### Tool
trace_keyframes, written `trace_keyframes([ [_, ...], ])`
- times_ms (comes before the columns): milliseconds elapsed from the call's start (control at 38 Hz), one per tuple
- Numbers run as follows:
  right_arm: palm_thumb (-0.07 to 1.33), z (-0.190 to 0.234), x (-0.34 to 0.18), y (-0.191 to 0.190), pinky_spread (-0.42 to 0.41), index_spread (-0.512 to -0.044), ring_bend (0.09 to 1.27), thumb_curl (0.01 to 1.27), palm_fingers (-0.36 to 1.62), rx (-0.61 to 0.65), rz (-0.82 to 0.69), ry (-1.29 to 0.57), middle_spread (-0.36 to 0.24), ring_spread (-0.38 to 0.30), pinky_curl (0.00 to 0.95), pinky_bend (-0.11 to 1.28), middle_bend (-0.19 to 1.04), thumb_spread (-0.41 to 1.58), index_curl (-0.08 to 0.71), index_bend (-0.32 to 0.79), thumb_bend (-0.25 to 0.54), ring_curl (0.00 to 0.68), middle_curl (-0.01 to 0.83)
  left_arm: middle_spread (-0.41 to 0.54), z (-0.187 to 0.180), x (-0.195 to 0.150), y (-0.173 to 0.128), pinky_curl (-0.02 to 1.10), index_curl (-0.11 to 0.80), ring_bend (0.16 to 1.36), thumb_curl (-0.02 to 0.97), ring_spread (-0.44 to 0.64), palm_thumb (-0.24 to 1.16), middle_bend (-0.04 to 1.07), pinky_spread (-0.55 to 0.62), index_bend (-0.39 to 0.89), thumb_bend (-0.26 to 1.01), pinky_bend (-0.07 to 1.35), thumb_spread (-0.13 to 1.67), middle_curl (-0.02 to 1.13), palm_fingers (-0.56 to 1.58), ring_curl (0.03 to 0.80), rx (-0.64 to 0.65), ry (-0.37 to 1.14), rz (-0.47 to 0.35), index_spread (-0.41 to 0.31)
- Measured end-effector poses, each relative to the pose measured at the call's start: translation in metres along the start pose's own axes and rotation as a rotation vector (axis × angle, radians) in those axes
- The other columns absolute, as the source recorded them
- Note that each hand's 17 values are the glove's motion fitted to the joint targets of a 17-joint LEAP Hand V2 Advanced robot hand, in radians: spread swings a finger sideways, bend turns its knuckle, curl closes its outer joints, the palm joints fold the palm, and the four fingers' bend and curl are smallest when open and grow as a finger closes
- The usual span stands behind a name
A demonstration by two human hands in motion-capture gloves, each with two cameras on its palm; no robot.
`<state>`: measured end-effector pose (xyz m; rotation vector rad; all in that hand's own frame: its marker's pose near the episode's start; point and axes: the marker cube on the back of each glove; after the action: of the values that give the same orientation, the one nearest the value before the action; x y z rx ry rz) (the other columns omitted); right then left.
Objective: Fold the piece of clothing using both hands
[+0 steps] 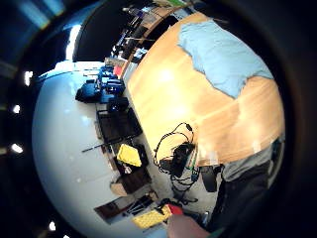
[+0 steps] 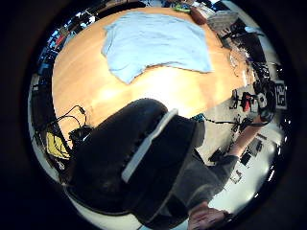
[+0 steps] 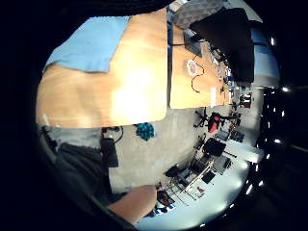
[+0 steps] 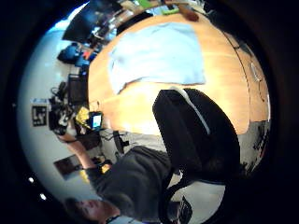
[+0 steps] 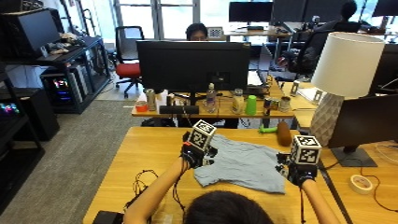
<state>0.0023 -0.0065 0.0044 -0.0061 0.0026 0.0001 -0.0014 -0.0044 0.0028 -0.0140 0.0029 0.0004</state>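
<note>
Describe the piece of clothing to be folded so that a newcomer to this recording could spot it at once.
Start at the wooden table nearest the camera, in front of the desk with the large black monitor. The light blue T-shirt lies spread flat on it, between the two raised gloved hands. It is the only cloth on that table.

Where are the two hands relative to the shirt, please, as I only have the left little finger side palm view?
Observer: In the outside view the left hand is by the light blue T-shirt's left edge and the right hand by its right edge.
Operator: Is the shirt folded yet?
Observer: No, the thumb side palm views show it spread flat on the wooden table.
Operator: Is anything lying close to it?
Observer: A brown oblong object lies just beyond its far right corner.
</note>
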Motion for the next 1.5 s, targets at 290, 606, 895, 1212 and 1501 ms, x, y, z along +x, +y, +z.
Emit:
trace_keyframes([
  [290, 0.36, -0.009, -0.01, 0.006, 0.194, -0.297, 0.32, 0.08, 0.44, -0.003, -0.026, 0.022, -0.029, 0.07, 0.184, 0.32, 0.23, 0.98, 0.191, 0.18, 0.217, 0.167, 0.167, 0.139, 0.004, -0.006, -0.004, 0.18, 0.147, 0.53, 0.068, 0.26, -0.03, 0.14, 0.34, 0.18, -0.03, 0.4, 0.77, 0.08, 0.17, 0.176, 0.004, 0.029, -0.012, -0.044],
  [606, 0.38, -0.026, -0.021, -0.012, 0.214, -0.332, 0.34, 0.11, 0.45, -0.022, -0.025, 0.034, -0.033, 0.067, 0.242, 0.33, 0.19, 1.21, 0.238, 0.14, 0.185, 0.215, 0.238, 0.159, 0.019, -0.021, -0.01, 0.23, 0.227, 0.58, 0.118, 0.28, -0.02, 0.15, 0.38, 0.17, -0.03, 0.42, 0.92, 0.13, 0.14, 0.216, -0.004, 0.095, -0.034, -0.05],
  [895, 0.46, -0.012, -0.017, -0.042, 0.137, -0.327, 0.46, 0.16, 0.51, -0.084, -0.016, 0.091, -0.042, 0.002, 0.303, 0.43, 0.2, 1.22, 0.208, 0.08, 0.158, 0.282, 0.284, 0.175, 0.04, -0.025, -0.029, 0.28, 0.248, 0.62, 0.172, 0.29, 0.01, 0.15, 0.39, 0.12, -0.02, 0.49, 0.94, 0.16, 0.1, 0.241, -0.059, 0.156, -0.095, -0.044],
  [1212, 0.51, 0.035, -0.013, -0.074, 0.116, -0.327, 0.48, 0.2, 0.47, -0.201, -0.017, 0.092, -0.054, -0.025, 0.332, 0.47, 0.21, 1.17, 0.195, 0.1, 0.094, 0.312, 0.328, 0.207, 0.074, -0.006, -0.067, 0.35, 0.219, 0.73, 0.227, 0.23, 0.05, 0.14, 0.27, 0.1, -0.02, 0.67, 0.89, 0.16, 0.1, 0.279, -0.143, 0.206, -0.016, -0.044],
  [1501, 0.56, 0.065, -0.015, -0.081, 0.112, -0.328, 0.46, 0.22, 0.44, -0.26, -0.028, 0.102, -0.058, -0.025, 0.345, 0.48, 0.21, 1.15, 0.197, 0.11, 0.047, 0.321, 0.351, 0.189, 0.076, 0.029, -0.023, 0.35, 0.254, 0.69, 0.263, 0.24, 0.17, 0.17, 0.27, 0.16, -0.01, 0.67, 0.93, 0.19, 0.12, 0.275, -0.316, 0.197, -0.066, -0.049],
])
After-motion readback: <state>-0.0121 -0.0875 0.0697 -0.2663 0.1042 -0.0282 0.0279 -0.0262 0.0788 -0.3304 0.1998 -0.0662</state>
